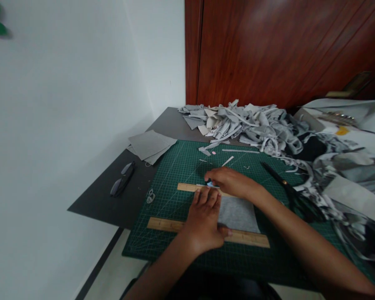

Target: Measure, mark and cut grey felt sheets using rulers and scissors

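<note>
Currently, left hand (205,221) lies palm-down, fingers slightly spread, fingertips at upper ruler (186,187), thumb on lower ruler (250,238); right hand (227,181) bent inward, fingers closed around small blue item (210,183). Green gridded mat (171,166) on dark table (145,179); red-brown door (268,50) behind. Fabric (237,212): grey, flat, between the rulers.

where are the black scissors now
In the head view, the black scissors lie on the right side of the green cutting mat, between the right forearm and the fabric scraps.
</note>
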`<state>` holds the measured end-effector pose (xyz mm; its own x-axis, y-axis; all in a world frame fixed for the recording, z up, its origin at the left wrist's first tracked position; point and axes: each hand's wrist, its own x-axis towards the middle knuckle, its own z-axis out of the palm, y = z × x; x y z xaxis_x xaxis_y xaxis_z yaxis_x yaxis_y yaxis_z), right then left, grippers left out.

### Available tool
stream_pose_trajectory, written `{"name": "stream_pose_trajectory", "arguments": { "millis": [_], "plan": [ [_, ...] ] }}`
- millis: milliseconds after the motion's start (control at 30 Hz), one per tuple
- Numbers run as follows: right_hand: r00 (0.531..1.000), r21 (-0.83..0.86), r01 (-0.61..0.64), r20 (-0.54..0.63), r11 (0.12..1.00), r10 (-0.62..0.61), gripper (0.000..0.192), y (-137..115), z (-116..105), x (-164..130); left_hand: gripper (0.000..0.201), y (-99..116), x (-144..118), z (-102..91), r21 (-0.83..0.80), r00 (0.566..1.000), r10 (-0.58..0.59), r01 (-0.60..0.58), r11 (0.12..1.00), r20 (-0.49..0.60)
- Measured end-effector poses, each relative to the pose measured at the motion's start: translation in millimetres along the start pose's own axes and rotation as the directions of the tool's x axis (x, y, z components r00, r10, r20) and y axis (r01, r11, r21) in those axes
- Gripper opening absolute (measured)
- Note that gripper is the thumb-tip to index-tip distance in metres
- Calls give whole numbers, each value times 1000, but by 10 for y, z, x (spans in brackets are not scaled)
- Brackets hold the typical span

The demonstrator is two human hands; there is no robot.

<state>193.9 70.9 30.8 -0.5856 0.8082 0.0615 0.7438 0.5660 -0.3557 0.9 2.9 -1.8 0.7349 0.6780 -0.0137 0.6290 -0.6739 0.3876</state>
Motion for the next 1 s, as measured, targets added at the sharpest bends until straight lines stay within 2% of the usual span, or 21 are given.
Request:
{"name": "stream_pose_trajectory", "arguments": {
  "millis": [300,567,1000],
  "plan": [
    [1000,-81,-8,10,997,9,18,-67,-3,-79,92,-12,18,18,24,1000,0,0,1000,9],
    [999,-117,-36,-19,993,34,22,-63,-16,-268,89,7,28,-13,22,1000,-19,18,1000,10],
    [993,-244,-77,73,967,97,32,-8,-160,-503,89,6,19,-38,1,1000,-22,22,1000,23]
  ]
}}
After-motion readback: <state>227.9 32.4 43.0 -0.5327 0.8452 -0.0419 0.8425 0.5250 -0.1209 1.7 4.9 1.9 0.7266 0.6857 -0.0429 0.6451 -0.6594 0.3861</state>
